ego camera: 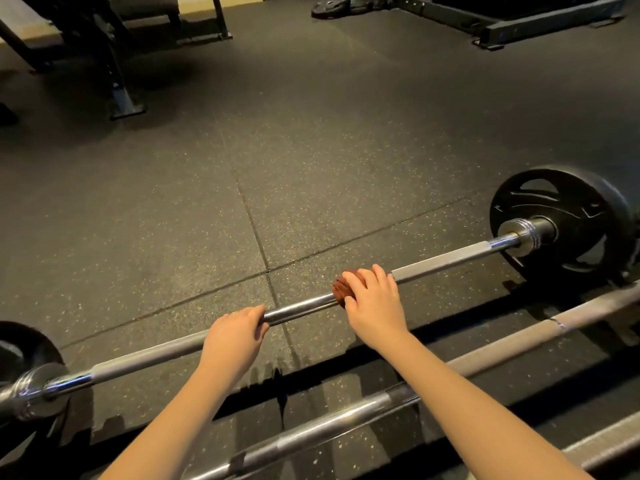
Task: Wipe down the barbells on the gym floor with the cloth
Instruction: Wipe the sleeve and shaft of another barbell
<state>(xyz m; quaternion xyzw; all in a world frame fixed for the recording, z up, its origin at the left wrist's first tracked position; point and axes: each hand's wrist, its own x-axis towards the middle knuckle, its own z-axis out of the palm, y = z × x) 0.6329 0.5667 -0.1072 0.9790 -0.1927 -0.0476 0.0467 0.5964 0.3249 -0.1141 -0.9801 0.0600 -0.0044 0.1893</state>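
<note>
While a bare bar point(346, 420) lay nearest, seemingly awaiting its turn, the left hand point(235, 336) curled round the loaded barbell point(450, 259), likely steadying it against rolling. Just along, the right hand point(372, 299) clamped the reddish cloth point(341, 289) around the shaft, fingers point(367, 277) curled over it; beyond, the black plate point(561, 220) held it off the floor point(173, 202).

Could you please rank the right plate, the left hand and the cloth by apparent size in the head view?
1. right plate
2. left hand, gripping the bar; nearer the camera, yet smaller
3. cloth, mostly covered by the right hand; only the visible part ranked
</note>
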